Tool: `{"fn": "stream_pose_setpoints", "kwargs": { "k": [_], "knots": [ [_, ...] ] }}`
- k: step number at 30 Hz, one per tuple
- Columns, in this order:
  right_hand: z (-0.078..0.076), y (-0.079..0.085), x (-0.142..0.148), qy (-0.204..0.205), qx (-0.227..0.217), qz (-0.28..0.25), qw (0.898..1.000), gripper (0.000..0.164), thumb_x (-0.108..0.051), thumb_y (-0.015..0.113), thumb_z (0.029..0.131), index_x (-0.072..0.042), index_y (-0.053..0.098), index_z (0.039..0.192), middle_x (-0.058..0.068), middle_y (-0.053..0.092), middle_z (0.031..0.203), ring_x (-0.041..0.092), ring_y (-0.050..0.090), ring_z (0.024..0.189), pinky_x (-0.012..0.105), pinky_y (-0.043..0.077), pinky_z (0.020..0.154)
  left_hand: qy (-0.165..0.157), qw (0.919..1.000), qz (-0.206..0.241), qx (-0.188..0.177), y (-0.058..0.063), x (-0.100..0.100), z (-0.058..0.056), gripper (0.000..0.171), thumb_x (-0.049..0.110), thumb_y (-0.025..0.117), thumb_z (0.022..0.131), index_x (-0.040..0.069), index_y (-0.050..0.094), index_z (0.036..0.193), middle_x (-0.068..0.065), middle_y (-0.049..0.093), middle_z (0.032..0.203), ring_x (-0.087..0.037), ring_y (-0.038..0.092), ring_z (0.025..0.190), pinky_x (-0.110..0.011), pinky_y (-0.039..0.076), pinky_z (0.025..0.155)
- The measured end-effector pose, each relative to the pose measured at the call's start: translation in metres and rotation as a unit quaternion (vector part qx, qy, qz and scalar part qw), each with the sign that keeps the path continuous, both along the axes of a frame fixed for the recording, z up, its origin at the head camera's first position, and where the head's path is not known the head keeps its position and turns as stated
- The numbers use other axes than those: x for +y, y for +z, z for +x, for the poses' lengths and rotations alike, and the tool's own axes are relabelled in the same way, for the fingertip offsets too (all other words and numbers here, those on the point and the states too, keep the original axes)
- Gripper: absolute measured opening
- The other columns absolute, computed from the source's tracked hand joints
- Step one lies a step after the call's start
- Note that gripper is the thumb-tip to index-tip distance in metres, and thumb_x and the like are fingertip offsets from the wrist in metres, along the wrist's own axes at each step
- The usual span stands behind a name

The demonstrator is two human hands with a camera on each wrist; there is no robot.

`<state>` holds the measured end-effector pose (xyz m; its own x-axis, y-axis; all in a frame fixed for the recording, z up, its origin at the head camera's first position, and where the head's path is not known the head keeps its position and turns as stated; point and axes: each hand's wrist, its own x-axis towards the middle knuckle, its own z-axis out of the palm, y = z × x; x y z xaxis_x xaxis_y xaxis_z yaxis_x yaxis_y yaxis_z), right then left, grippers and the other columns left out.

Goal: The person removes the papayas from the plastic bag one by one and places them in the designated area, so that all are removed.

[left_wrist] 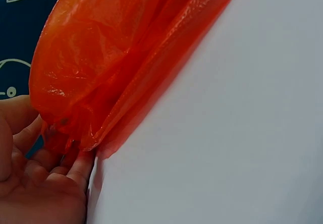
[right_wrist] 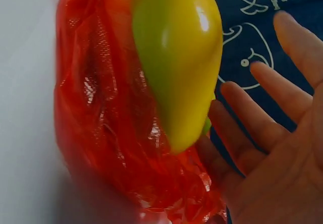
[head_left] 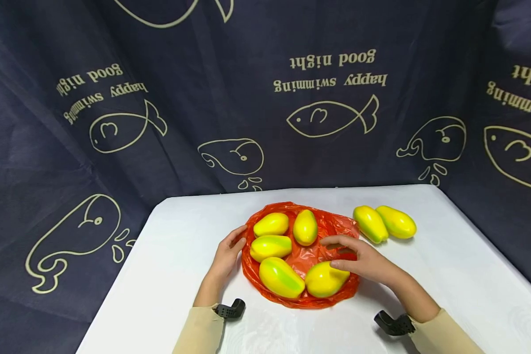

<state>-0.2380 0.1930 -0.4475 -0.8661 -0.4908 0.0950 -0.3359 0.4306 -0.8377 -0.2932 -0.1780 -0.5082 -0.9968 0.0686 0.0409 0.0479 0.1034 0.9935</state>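
Observation:
A red plastic bag point(head_left: 301, 255) lies spread open on the table with several yellow-green papayas inside, among them a front left papaya point(head_left: 281, 278) and a front right papaya point(head_left: 323, 281). At the bag's left rim is my left hand point(head_left: 226, 255); in the left wrist view its loosely bent fingers point(left_wrist: 81, 168) touch the bunched red film. My right hand point(head_left: 367, 260) hovers over the right rim, thumb by the front right papaya. Its spread fingers show in the right wrist view, beside a large papaya point(right_wrist: 184, 57), and they hold nothing.
Outside the bag, at the back right, two more papayas, a nearer papaya point(head_left: 370, 224) and a farther papaya point(head_left: 397, 222), lie side by side on the white table point(head_left: 159, 285). A dark curtain point(head_left: 256, 98) with fish drawings hangs behind the table.

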Motion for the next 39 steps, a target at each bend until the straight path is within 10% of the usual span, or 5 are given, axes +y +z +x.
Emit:
{"fn": "stream_pose_setpoints", "kwargs": {
  "k": [5, 13, 24, 39],
  "knots": [
    [0.000, -0.005, -0.002, 0.043, -0.032, 0.018, 0.998, 0.053, -0.030, 0.072, 0.090, -0.021, 0.056, 0.140, 0.007, 0.056, 0.144, 0.032, 0.049, 0.130, 0.056, 0.044, 0.107, 0.002, 1.0000, -0.002, -0.008, -0.001, 0.000, 0.001, 0.043, 0.014, 0.052, 0.103, 0.014, 0.051, 0.146, -0.010, 0.049, 0.152, -0.028, 0.044, 0.142, -0.047, 0.034, 0.120],
    [0.002, -0.013, -0.001, 0.090, -0.052, 0.060, 0.993, 0.058, -0.034, 0.076, 0.087, -0.024, 0.055, 0.140, -0.002, 0.057, 0.142, 0.018, 0.050, 0.126, 0.026, 0.046, 0.105, -0.002, 0.9999, -0.002, -0.011, -0.002, -0.001, 0.001, 0.043, 0.014, 0.052, 0.103, 0.014, 0.051, 0.146, -0.009, 0.049, 0.152, -0.028, 0.045, 0.141, -0.048, 0.035, 0.120],
    [0.002, -0.014, 0.000, 0.104, -0.083, 0.082, 0.988, 0.059, -0.033, 0.077, 0.086, -0.035, 0.053, 0.140, -0.005, 0.055, 0.140, 0.024, 0.046, 0.125, 0.054, 0.043, 0.105, -0.001, 1.0000, 0.002, -0.006, -0.001, -0.001, 0.000, 0.043, 0.013, 0.052, 0.103, 0.014, 0.051, 0.146, -0.010, 0.050, 0.152, -0.028, 0.046, 0.141, -0.048, 0.036, 0.119],
    [0.003, -0.016, 0.000, 0.083, -0.091, 0.079, 0.989, 0.061, -0.035, 0.078, 0.085, -0.033, 0.054, 0.140, -0.005, 0.056, 0.138, 0.029, 0.045, 0.126, 0.052, 0.046, 0.102, -0.003, 1.0000, -0.001, -0.008, -0.001, -0.001, 0.001, 0.043, 0.017, 0.053, 0.103, 0.016, 0.051, 0.146, -0.009, 0.050, 0.151, -0.028, 0.048, 0.139, -0.046, 0.040, 0.117]
  ]
}}
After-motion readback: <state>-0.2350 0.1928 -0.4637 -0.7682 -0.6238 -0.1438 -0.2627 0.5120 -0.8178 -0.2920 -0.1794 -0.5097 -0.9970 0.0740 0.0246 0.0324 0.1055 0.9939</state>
